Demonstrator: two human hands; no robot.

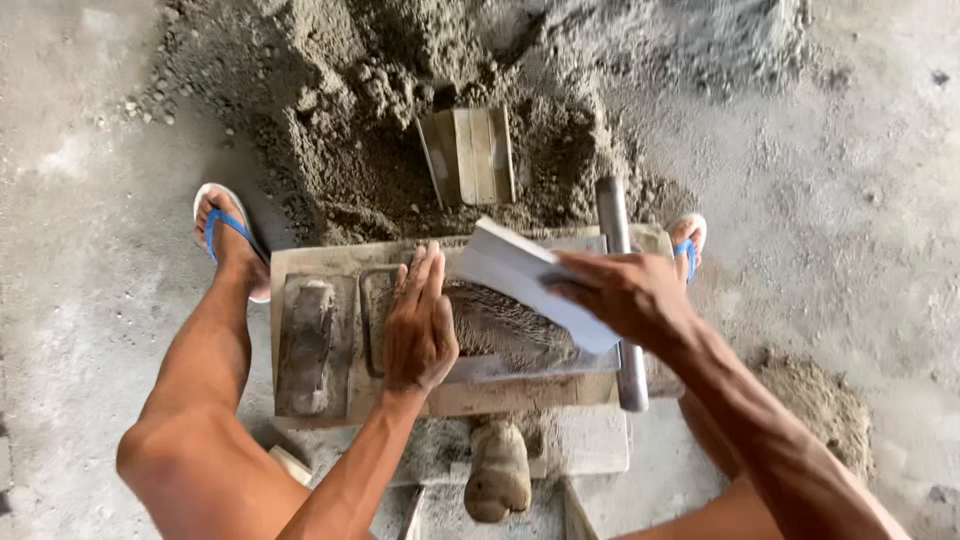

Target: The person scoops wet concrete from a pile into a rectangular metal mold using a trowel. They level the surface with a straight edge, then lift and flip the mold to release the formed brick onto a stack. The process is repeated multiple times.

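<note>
- Landmark: wooden mould frame (300, 262), lying flat between the person's knees.
- Frame, central cavity (372, 300): heaped with damp grey-brown sand mix (505, 325), mounded above the rim.
- Frame, compartment on the left hand's side: holds a dark block-shaped insert (312, 345) smeared with the same mix.
- Left hand (420, 325): fingers straight and together, nothing grasped; palm edge pressed against the near-left flank of the mound in the frame.
- Right hand (625, 295): closed around a flat pale board (515, 275), held tilted over the far-right part of the mound; the board's lower edge meets the mix.
- Grey metal pipe (620, 290): lies along the frame's right side, partly covered by the right hand.
- Small open wooden box (470, 155): beyond the frame, sunk into the loose pile of sand mix (370, 120); little or nothing inside it.
- Rounded, mix-caked lump (498, 470): just on the near side of the frame, on a pale slab (590, 440).
- Feet in blue-strapped flip-flops (225, 235): one at each far corner of the frame.
- Surface: rough grey concrete floor (880, 200), dusted with mix; a smaller heap (820, 400) sits right of the frame.
</note>
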